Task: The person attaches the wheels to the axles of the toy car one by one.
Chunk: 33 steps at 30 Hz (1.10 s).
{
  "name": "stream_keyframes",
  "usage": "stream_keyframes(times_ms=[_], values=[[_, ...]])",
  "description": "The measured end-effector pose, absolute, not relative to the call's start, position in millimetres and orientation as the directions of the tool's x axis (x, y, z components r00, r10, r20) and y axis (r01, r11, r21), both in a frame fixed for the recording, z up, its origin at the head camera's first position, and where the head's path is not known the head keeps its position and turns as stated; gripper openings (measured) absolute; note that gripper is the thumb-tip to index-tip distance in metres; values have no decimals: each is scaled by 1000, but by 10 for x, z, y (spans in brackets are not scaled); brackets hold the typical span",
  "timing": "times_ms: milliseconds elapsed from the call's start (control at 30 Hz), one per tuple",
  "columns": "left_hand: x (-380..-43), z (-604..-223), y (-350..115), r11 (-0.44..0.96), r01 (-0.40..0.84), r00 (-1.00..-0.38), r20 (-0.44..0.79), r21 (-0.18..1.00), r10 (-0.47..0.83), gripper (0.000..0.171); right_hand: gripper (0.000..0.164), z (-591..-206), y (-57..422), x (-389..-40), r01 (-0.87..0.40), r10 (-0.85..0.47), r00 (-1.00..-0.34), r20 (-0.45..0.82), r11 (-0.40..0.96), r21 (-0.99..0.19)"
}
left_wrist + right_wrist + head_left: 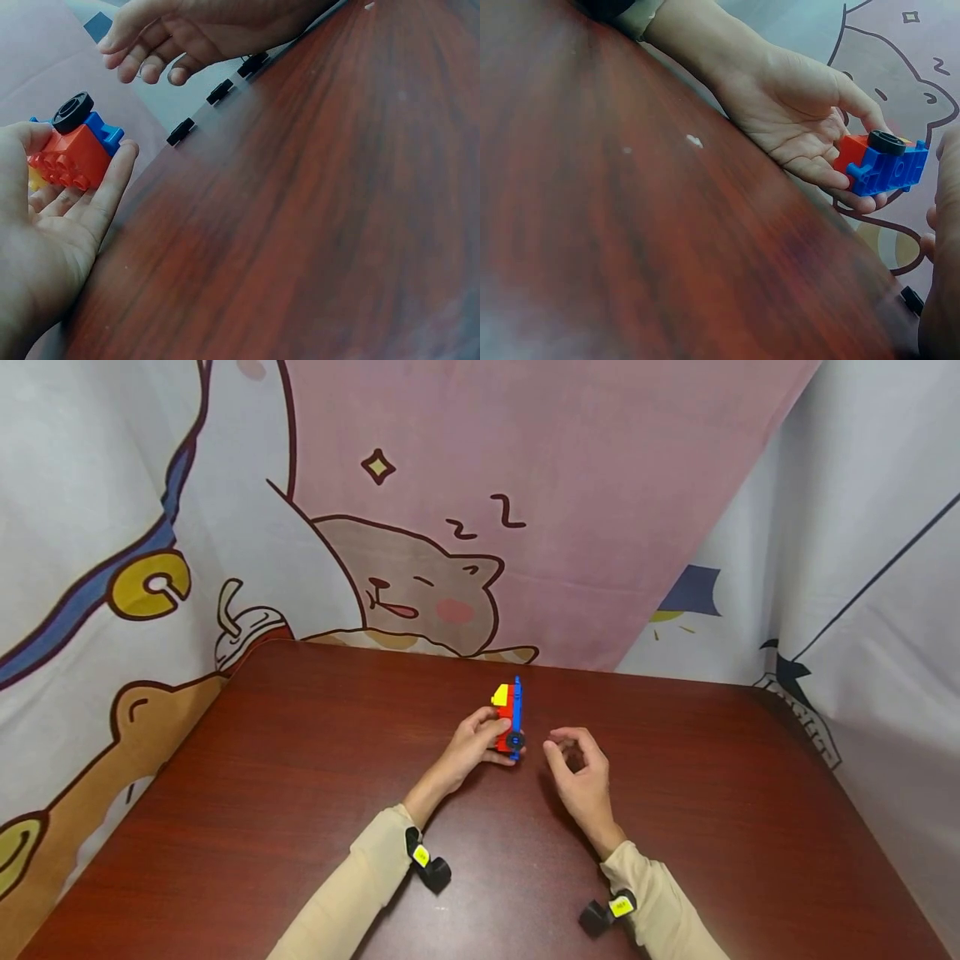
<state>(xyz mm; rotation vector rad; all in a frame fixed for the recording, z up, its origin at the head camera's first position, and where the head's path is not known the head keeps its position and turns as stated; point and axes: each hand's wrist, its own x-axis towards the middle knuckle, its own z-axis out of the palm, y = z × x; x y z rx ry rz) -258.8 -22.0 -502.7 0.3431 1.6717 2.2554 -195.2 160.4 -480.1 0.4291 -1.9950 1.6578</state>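
Observation:
My left hand grips a toy brick car on its side above the table. The car has a blue base, red bricks, a yellow brick at its far end and a black wheel on the side facing up. In the left wrist view, the thumb and fingers lie around the red bricks. To the right of the car, apart from it, my right hand hovers with loosely bent fingers; nothing shows between them. Several black wheels stand on the table beyond or below it, mostly hidden in the head view.
The dark red-brown wooden table stretches out around both hands. Cloth curtains with cartoon animals hang close along its back and sides. A black wrist camera is strapped on each forearm.

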Motion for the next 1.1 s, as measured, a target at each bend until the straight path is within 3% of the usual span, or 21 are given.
stream_keyframes(times_ms=[633,833,1100], values=[[-2610,-5046,-243,-255,-82,-915,28,963,402,34,16,-4800,2034,-1853,-474,193,-813,549,330,-816],[-2597,-5046,-234,-252,-95,-919,13,963,395,32,20,-5039,2188,-1972,-464,223,-794,566,379,-800],[-2599,-5040,-219,-263,-99,-914,16,960,405,27,28,-5105,2334,-1933,-264,229,-863,451,556,-788]])
